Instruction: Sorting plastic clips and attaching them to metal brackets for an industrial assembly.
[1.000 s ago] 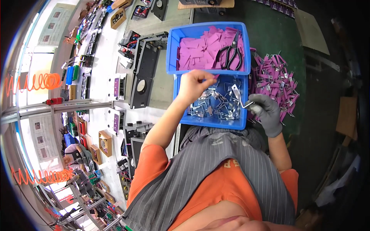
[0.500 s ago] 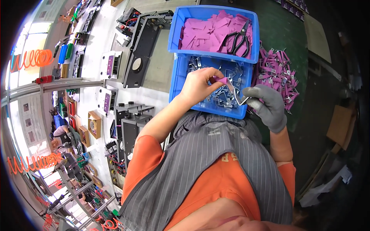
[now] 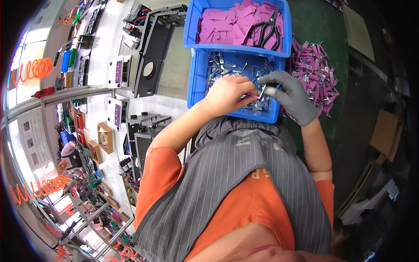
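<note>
In the head view, our bare left hand (image 3: 229, 94) pinches a pink strip (image 3: 252, 95) between thumb and fingers, and our gloved right hand (image 3: 294, 96) grips a bent metal bracket (image 3: 262, 91) by fingertips and thumb. Both pieces meet over the near part of the lower blue bin (image 3: 191, 81); our fingers cover most of the strip, so we cannot tell whether the bracket sits inside it. Our hands also hide some loose brackets (image 3: 218, 65) in that bin. The upper blue bin (image 3: 188, 27), holding pink strips (image 3: 222, 26) and black-handled pliers (image 3: 266, 35), overlaps its far end and reaches the picture's top edge. Right of the bins, our glove partly covers a pile of pink-sleeved brackets (image 3: 312, 72); green tabletop (image 3: 334, 30) shows beyond. Left, grey work surface (image 3: 174, 74) separates the bins from a black chassis (image 3: 142, 78).
</note>
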Demonstrator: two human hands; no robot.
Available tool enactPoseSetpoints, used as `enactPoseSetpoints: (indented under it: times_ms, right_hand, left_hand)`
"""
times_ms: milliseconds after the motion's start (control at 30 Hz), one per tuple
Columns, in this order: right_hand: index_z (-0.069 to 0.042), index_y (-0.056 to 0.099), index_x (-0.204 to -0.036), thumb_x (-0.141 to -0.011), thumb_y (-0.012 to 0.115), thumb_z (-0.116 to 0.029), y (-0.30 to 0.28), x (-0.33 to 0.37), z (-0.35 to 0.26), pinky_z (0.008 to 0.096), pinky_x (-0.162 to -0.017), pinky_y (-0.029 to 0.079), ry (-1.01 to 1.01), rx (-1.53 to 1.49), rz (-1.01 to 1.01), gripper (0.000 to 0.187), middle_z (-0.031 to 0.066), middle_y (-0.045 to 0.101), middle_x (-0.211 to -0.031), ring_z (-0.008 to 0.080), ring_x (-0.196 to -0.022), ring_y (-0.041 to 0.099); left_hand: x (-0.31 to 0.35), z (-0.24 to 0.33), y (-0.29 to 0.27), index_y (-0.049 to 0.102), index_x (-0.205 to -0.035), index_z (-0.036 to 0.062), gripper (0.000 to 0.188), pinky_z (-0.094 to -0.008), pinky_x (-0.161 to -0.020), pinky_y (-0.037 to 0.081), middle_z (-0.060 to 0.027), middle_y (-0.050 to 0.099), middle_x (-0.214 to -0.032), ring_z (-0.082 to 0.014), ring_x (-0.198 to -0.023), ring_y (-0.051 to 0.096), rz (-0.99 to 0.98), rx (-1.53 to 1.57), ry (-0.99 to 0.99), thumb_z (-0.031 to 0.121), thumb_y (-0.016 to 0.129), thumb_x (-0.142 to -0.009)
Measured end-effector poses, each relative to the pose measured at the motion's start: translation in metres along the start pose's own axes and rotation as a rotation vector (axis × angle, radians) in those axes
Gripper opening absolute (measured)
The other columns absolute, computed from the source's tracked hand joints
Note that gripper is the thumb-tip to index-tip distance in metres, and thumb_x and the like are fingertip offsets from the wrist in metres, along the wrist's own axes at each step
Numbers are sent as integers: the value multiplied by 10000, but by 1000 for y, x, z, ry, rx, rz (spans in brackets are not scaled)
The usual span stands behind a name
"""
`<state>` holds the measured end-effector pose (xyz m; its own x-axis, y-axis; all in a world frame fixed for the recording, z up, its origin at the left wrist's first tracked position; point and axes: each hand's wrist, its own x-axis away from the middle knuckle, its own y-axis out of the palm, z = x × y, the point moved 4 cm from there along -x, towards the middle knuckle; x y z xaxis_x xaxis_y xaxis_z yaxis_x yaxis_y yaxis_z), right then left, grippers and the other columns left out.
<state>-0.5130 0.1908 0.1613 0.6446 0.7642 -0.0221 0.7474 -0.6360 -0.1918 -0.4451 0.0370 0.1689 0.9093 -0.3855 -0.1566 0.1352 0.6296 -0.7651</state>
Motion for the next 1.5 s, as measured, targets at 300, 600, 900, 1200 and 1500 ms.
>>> enactPoseSetpoints:
  times_ms: [300, 600, 900, 1200, 1500]
  right_hand:
    - [-36, 630, -994, -842, 601, -77, -61, 45, 46, 226, -765, 449, 67, 99, 523, 161, 22, 619, -958, 95, -874, 567]
    - [-43, 501, -1228, -879, 523, -40, -81, 61, 95, 241, -799, 461, 149, 86, 613, 349, 57, 611, -1028, 106, -922, 572]
    - [-23, 561, -1137, -870, 561, -79, -15, 53, 93, 225, -741, 478, 154, -90, 353, 273, 27, 625, -958, 83, -828, 575]
    - [-9, 546, -1149, -875, 568, -136, 3, 36, 54, 211, -692, 467, 196, -473, 69, 302, 34, 612, -953, 82, -809, 566]
    - [-6, 576, -1104, -863, 533, -85, 9, 34, 80, 206, -653, 492, 321, -547, -8, 257, 58, 626, -864, 105, -771, 610]
  left_hand:
    - [9, -79, 14, 570, -1054, 121, 365, -388, -802, 474, -111, 558, -1026, -320, -979, 552, 203, -116, -481, 201, 693, -720]
    - [5, -163, 109, 641, -956, 157, 202, -411, -710, 513, -100, 605, -945, -286, -861, 615, -206, -471, -425, 196, 565, -774]
    - [-14, -185, 116, 668, -843, 190, 136, -411, -737, 481, -51, 613, -938, -304, -931, 556, -98, -656, -380, 245, 603, -737]
    - [-13, -34, 51, 642, -821, 140, 99, -376, -748, 470, -36, 628, -872, -269, -843, 577, -70, 97, 60, 182, 663, -734]
    - [-80, -100, -47, 660, -942, 157, 187, -348, -761, 480, -23, 646, -910, -225, -858, 577, 124, -502, 42, 139, 611, -763]
